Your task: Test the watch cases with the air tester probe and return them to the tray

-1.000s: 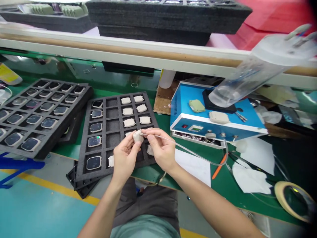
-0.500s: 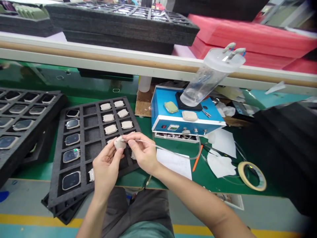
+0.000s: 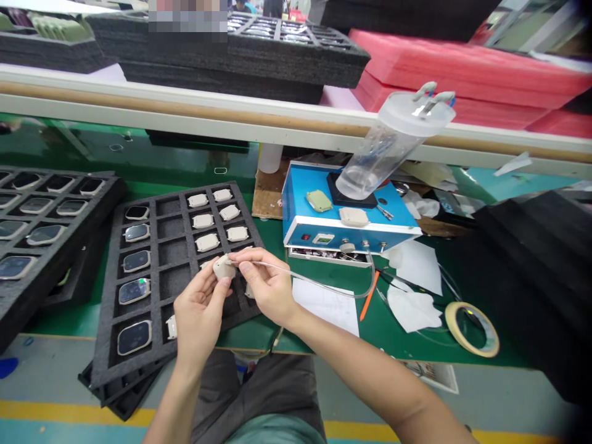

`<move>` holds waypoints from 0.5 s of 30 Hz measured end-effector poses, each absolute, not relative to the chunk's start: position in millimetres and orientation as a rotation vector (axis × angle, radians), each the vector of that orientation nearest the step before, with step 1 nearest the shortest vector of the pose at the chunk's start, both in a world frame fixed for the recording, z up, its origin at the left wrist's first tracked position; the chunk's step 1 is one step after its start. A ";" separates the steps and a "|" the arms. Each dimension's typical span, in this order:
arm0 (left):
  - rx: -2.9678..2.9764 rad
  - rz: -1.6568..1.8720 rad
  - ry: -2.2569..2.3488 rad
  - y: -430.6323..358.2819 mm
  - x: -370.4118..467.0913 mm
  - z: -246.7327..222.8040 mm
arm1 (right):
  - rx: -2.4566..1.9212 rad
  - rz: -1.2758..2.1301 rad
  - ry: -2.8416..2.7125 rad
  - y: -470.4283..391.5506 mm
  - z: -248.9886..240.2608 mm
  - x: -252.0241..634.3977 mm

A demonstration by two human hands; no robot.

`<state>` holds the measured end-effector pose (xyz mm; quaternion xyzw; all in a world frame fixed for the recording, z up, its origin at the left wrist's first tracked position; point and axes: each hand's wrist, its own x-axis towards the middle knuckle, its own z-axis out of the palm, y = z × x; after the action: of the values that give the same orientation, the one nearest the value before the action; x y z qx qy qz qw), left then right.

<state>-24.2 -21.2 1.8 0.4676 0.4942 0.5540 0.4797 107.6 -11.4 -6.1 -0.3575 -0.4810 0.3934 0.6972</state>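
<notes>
Green workbench (image 3: 383, 336) at a factory station: over the foam tray (image 3: 110, 296), our left hand (image 3: 198, 308) pinches a pale case (image 3: 223, 269) between thumb and fingers, apparently to steady it. Our right hand (image 3: 272, 287), fingertips drawn together, grips a clear tube (image 3: 352, 295) near its end, at the case's upper corner; fingers hide any contact. Dark-faced watches (image 3: 134, 339) line the tray's left column; cream casings (image 3: 206, 242) sit in its right two columns, seemingly separated against scuffing. Right of the tray, the tube meets a blue box (image 3: 295, 192) carrying a green casing (image 3: 319, 200).
</notes>
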 end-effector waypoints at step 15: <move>2.351 0.402 1.442 -52.3 -55.1 30.3 | -0.963 0.909 -0.773 -21.1 -8.5 121.7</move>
<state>-55.1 -52.3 30.3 0.8302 0.5095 0.1421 0.1763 121.7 -21.1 -8.5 -0.4359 -0.3498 0.4112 0.7201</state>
